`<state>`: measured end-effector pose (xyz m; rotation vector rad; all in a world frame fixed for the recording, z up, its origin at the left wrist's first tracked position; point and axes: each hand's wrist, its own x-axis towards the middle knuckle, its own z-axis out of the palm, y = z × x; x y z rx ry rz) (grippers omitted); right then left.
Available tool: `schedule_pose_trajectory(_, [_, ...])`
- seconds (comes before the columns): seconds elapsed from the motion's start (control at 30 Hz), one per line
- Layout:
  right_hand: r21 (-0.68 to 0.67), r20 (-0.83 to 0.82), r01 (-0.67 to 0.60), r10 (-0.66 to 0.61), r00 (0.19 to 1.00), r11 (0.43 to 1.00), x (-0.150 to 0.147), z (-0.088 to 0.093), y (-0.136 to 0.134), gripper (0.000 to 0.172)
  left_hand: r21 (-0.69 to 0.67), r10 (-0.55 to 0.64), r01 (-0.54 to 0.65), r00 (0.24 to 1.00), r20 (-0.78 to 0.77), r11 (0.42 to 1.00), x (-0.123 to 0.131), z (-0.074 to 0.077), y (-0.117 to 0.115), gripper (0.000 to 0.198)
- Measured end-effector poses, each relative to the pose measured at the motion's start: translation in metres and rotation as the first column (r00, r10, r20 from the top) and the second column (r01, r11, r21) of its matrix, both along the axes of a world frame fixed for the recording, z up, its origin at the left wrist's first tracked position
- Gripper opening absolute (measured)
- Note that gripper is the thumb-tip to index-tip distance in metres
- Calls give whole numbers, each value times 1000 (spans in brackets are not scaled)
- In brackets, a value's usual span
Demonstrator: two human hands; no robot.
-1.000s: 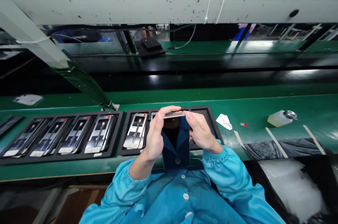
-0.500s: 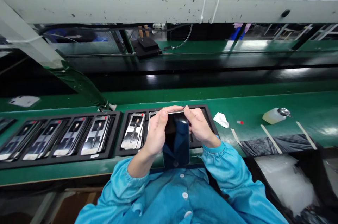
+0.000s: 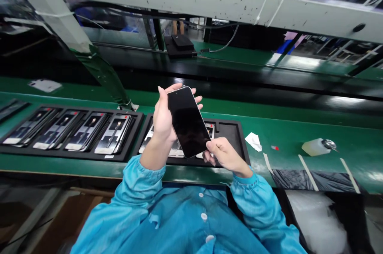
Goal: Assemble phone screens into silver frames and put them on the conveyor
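A phone screen panel (image 3: 190, 124), black and glossy with a thin pale rim, is held tilted above the bench with its dark face toward me. My left hand (image 3: 164, 116) wraps around it from the left, thumb along the edge and fingertips showing past the far right side. At the lower right corner, my right hand (image 3: 223, 153) pinches the panel between thumb and fingers. Beneath the hands lies a black foam tray (image 3: 230, 134), partly covered by them, with silvery panels (image 3: 147, 139) in its slots.
Left of it, another black tray (image 3: 127, 151) holds several stacks of panels (image 3: 113, 134). To the right are a crumpled white paper (image 3: 253, 141), a small red-and-white tab (image 3: 275, 148) and a pump bottle (image 3: 317, 147) of yellowish liquid. A green-wrapped post (image 3: 104, 74) rises behind the left tray.
The panel has been raised away from my body and turned, its top now leaning left. My left hand has shifted behind it, and my right hand has moved from the top to the lower corner.
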<state>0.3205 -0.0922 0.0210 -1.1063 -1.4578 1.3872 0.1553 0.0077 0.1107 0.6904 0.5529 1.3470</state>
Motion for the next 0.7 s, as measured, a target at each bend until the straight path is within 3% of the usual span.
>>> schedule_pose_trajectory(0.17, [-32, -146, 29, -33, 989, 999, -11, -8, 11, 86, 15, 91, -91, 996, 17, 996, 6, 3, -6, 56])
schedule_pose_trajectory(0.33, [-37, -167, 33, -39, 985, 999, -26, -16, 18, 85, 34, 162, -163, 987, 22, 986, 2, 3, -2, 58])
schedule_pose_trajectory(0.57, [58, -229, -145, 155, 961, 988, -46, -22, 31, 78, 83, 285, -292, 955, 86, 953, 3, -7, 3, 57])
schedule_pose_trajectory(0.7, [-17, -155, -169, 164, 974, 985, -43, -22, 36, 75, 15, 338, -343, 932, 131, 939, 0, -17, 4, 59])
